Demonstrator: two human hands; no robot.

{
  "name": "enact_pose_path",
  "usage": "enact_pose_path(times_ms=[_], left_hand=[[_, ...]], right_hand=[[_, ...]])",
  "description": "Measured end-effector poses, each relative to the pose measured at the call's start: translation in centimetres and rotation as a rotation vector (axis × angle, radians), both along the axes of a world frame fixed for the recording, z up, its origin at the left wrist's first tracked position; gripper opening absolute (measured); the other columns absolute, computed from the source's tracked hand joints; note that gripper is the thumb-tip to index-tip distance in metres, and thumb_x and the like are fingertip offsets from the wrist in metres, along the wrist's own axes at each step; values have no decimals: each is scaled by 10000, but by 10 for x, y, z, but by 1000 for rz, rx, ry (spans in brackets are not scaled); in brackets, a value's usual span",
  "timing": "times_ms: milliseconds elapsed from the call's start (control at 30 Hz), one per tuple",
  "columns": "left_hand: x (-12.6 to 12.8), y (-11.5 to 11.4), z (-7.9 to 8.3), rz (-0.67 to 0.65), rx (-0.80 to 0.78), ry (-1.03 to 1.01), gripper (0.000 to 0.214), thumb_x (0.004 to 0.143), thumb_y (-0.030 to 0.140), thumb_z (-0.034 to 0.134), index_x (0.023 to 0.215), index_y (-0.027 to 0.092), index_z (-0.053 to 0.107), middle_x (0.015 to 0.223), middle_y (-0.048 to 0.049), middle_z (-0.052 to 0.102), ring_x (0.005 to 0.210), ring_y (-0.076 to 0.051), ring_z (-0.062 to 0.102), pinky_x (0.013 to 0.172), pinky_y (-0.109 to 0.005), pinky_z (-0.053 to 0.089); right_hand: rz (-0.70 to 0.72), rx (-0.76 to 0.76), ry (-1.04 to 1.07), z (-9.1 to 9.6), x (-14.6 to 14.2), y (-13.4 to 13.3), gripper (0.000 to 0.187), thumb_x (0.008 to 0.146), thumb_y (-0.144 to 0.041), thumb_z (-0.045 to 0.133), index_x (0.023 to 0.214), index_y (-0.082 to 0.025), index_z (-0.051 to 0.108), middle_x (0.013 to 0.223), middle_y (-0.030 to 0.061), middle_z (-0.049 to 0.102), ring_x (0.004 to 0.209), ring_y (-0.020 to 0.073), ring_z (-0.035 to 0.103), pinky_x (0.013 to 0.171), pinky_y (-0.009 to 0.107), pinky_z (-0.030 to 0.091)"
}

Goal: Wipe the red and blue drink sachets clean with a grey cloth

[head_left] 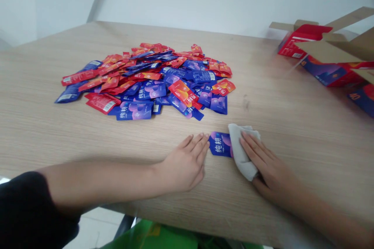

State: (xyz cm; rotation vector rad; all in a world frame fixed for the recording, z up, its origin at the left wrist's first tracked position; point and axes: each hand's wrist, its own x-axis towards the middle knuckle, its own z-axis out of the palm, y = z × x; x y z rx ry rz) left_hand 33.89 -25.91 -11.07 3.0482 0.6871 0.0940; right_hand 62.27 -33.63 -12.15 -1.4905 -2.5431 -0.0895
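A single blue and purple sachet point(221, 144) with white characters lies flat on the table in front of me. My left hand point(185, 163) rests flat with its fingers stretched out, and the fingertips touch the sachet's left edge. Folded in my right hand point(270, 165) is a light grey cloth point(243, 153), pressed down over the sachet's right end, so that end is hidden. Farther back spreads a heap of red-orange sachets point(184, 94) and blue sachets point(134, 110), many overlapping.
Opened cardboard boxes stand at the right: a red box point(304, 39) at the back, a blue and red box point(330, 72) nearer, and part of another blue box point(362, 97) at the frame's edge. The wooden table point(122, 140) meets a white wall point(219, 0) behind.
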Motion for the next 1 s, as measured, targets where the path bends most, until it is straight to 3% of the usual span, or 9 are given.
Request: enact_pose_path(times_ms=[133, 267, 400, 633, 833, 1000], left_hand=[[1, -1, 0, 11, 0, -1, 586, 935, 300, 411, 1424, -22, 416, 1505, -256, 369, 1408, -365, 352, 1139, -496, 329], [0, -2, -1, 4, 21, -11, 545, 926, 296, 425, 1356, -30, 498, 1425, -256, 483, 1368, -368, 415, 1143, -494, 329], [0, -1, -2, 9, 32, -17, 514, 933, 308, 419, 1292, -36, 551, 1343, -260, 559, 1313, -358, 485, 1152, -485, 320], [-3, 1, -1, 4, -69, -18, 595, 951, 315, 381, 1448, -11, 371, 1522, -234, 356, 1433, -344, 311, 1172, -484, 281], [-4, 3, 0, 35, -110, -24, 598, 945, 322, 404, 1457, 14, 369, 1540, -226, 325, 1446, -335, 285, 1175, -471, 278], [-4, 5, -1, 28, -130, -33, 599, 947, 351, 423, 1462, 50, 374, 1553, -202, 315, 1440, -329, 302, 1170, -473, 284]], right_hand=[[85, -14, 6, 4, -19, 9, 795, 785, -140, 476, 1532, -55, 219, 1582, 202, 225, 1474, 320, 162, 1110, 572, 357], [203, -37, 11, 11, -53, 31, 706, 781, -186, 494, 1454, -6, 383, 1554, 227, 280, 1459, 330, 211, 1123, 548, 343], [247, -34, 1, 13, -65, 45, 710, 797, -227, 487, 1450, 28, 373, 1539, 248, 299, 1435, 337, 275, 1114, 530, 361], [160, -11, 9, 8, -27, 29, 735, 796, -215, 508, 1478, -9, 329, 1550, 221, 298, 1456, 311, 232, 1116, 522, 367], [52, -19, 29, 4, -1, 16, 825, 803, -198, 499, 1551, -86, 170, 1571, 188, 267, 1446, 305, 269, 1103, 522, 394], [69, -13, 4, 6, -1, 14, 825, 789, -178, 502, 1545, -73, 189, 1562, 202, 282, 1445, 312, 267, 1099, 533, 392]])
